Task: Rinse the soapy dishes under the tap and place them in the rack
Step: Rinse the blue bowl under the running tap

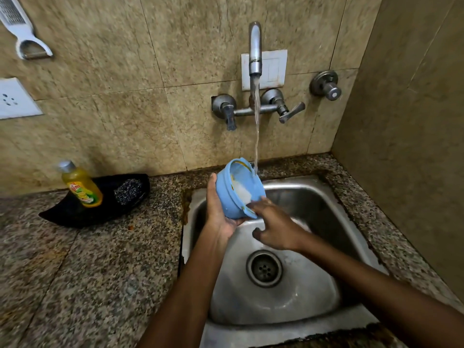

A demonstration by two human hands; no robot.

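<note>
bowl (234,194): tilted under tap (255,50) stream, over sink (326,197)
left hand (221,217): cups its base
right hand (273,228): fingertips on rim, rest loosely curled
risk: wet, soapy plastic (one-handed hold) could slip into sink

Speckled granite counter (75,272) bears a black tray (75,217) beside the sink (326,197).
</note>
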